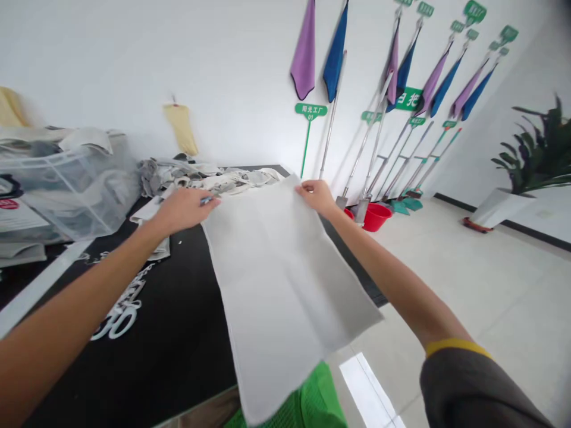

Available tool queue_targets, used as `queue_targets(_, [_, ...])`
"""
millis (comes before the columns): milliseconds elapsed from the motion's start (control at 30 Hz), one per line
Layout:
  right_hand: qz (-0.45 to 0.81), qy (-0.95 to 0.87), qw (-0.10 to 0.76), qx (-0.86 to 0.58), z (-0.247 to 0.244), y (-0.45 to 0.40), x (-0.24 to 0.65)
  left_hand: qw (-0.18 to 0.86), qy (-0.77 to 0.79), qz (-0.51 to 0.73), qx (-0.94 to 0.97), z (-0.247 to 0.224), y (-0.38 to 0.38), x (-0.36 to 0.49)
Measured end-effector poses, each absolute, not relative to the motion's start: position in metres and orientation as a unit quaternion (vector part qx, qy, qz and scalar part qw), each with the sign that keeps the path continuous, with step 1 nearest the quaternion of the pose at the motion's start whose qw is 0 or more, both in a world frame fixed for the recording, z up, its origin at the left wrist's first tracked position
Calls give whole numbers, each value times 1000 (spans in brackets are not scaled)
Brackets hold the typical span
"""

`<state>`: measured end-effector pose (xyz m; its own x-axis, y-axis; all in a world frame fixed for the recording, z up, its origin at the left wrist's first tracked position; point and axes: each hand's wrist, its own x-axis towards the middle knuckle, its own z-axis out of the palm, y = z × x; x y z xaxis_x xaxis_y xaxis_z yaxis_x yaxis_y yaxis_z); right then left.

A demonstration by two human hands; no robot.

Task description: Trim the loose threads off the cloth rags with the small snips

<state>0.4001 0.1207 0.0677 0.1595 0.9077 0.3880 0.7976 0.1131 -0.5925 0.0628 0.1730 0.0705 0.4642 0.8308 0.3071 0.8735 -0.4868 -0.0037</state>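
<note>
A light grey rectangular cloth hangs spread out in the middle of the view. Its far left corner is pinched in my left hand, where a small blue item also shows at the fingertips. My right hand grips the far right corner between thumb and fingers. The near end of the cloth hangs past the edge of the black table, over a green mesh item. White-handled scissors lie on the table to the left, below my left forearm.
Fabric scraps are heaped at the table's back. A clear plastic bin full of cloth stands at the left, beside a white strip. Mops, hanging cloths and a red bucket line the wall; a potted plant stands right.
</note>
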Motion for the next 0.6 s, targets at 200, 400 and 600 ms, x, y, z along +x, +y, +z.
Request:
queue_targets(200, [139,-650,264,-700,-35,120,397,-31,-557,-26,-830,-46,193,64])
queue_targets(400, [157,-691,242,-663,-47,78,383,-50,-599,-21,-799,-75,192,60])
queue_targets(600, [198,-734,262,-595,-48,4,363,-58,-608,-33,-791,-76,189,61])
